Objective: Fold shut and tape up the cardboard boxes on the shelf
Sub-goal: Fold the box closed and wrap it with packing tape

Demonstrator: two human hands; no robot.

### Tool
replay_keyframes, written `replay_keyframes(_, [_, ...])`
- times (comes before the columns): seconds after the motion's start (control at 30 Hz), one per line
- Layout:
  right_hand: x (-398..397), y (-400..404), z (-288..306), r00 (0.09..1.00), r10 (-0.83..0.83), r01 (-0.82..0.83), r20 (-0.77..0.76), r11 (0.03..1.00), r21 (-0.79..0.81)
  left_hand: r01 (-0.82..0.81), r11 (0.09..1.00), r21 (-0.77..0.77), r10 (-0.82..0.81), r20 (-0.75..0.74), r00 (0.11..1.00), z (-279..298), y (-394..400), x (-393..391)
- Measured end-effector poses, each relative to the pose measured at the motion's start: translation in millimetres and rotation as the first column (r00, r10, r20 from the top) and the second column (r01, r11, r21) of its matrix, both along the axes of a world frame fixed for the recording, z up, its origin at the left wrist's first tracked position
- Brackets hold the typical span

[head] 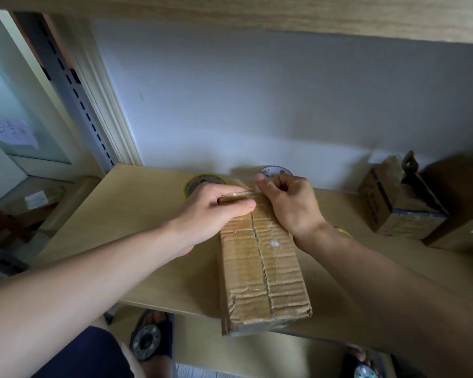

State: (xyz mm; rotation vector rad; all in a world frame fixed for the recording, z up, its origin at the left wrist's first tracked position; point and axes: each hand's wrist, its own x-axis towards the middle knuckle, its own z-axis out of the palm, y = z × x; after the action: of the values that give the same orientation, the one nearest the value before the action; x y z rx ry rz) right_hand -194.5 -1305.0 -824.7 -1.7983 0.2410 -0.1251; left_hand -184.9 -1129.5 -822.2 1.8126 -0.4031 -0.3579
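Note:
A long, flat cardboard box lies on the wooden shelf, its flaps folded shut along a middle seam and its near end hanging over the shelf's front edge. My left hand grips the box's far end, thumb on top. My right hand is closed at the same end, pinching a strip of clear tape stretched between the two hands. A roll of tape lies just behind my left hand, and a second roll shows behind my right hand.
Other cardboard boxes stand at the right end of the shelf against the wall. Another shelf board runs overhead. A slotted metal upright stands at the left. My sandalled feet show below the shelf.

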Motion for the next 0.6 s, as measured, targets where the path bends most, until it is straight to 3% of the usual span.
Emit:
replay_keyframes(0.17, [-9.0,-4.5,3.2,0.995,0.096,-0.095,0.006,0.993,-0.065,-0.145,0.989,-0.042,0.142,-0.064,0.988,-1.7,-5.3,2.8])
replay_keyframes(0.37, [-22.1,-10.4,14.8,0.934,0.346,-0.351,-0.087,0.935,-0.056,-0.241,0.97,-0.042,0.236,-0.099,0.967,-2.1,-5.6,5.0])
replay_keyframes(0.6, [-18.2,-15.1,15.4,0.947,0.316,-0.32,-0.058,0.943,-0.089,-0.263,0.965,0.018,0.263,-0.062,0.963,-0.7,-9.4,2.7])
